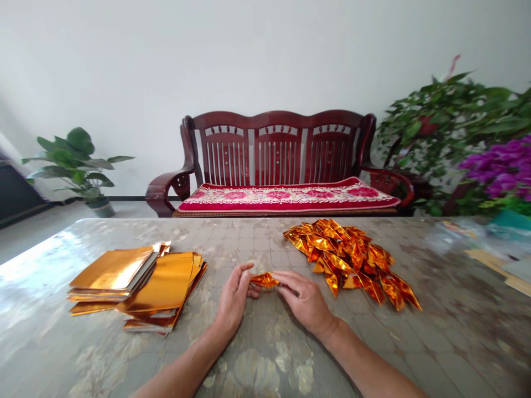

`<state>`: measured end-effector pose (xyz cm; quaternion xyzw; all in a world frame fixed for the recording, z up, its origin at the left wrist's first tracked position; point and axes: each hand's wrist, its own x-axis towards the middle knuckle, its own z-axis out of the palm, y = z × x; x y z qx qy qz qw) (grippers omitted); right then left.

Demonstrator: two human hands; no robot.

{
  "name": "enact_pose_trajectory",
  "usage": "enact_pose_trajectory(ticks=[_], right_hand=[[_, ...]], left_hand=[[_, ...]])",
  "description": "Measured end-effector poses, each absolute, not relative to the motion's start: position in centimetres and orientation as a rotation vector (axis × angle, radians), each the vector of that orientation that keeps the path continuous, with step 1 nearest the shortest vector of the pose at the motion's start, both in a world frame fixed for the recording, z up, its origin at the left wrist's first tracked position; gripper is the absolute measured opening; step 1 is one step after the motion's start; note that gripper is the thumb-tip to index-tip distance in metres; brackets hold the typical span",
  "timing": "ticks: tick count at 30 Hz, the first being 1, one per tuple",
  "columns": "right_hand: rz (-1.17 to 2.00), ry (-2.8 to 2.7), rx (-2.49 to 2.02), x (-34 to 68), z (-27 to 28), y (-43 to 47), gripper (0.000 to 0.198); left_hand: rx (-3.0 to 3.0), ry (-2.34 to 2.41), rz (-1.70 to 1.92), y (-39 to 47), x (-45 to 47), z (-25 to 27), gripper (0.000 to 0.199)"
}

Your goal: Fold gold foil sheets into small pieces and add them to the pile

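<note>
Between my two hands, just above the middle of the table, is a small folded gold foil paper ingot (264,280). My left hand (234,293) has its left end between thumb and fingers. On the other end, the thumb and fingers of my right hand (302,298) are pinched. To the left lie stacks of flat gold foil paper sheets (160,284), some with grey edges showing. A heap of folded gold foil ingots (348,254) lies to the right, beyond my right hand.
The table (249,365) has a patterned, glossy cover. At its right side lie clear plastic wrapping (456,235) and flat card pieces (498,268). Behind stands a dark red wooden bench (277,149) with a red patterned cushion (286,198). Potted plants (81,166) flank it.
</note>
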<state>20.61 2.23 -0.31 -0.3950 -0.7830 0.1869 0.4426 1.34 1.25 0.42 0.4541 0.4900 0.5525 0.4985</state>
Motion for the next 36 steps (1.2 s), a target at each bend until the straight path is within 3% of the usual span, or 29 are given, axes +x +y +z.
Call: enact_pose_trajectory(ticks=[11, 29, 36], right_hand=[[0.481, -1.857, -1.121, 20.6, -0.1, 2.3, 0.046], [0.413, -1.95, -1.072, 20.6, 0.0, 1.8, 0.041], [0.476, -1.952, -1.045, 20.5, 0.0, 2.0, 0.042]], left_hand=[[1.015, 1.118, 1.328, 1.8, 1.1, -0.3, 0.048], [1.667, 1.366, 1.311, 0.7, 1.2, -0.6, 0.018], [1.649, 1.32, 1.309, 0.3, 1.3, 0.0, 0.016]])
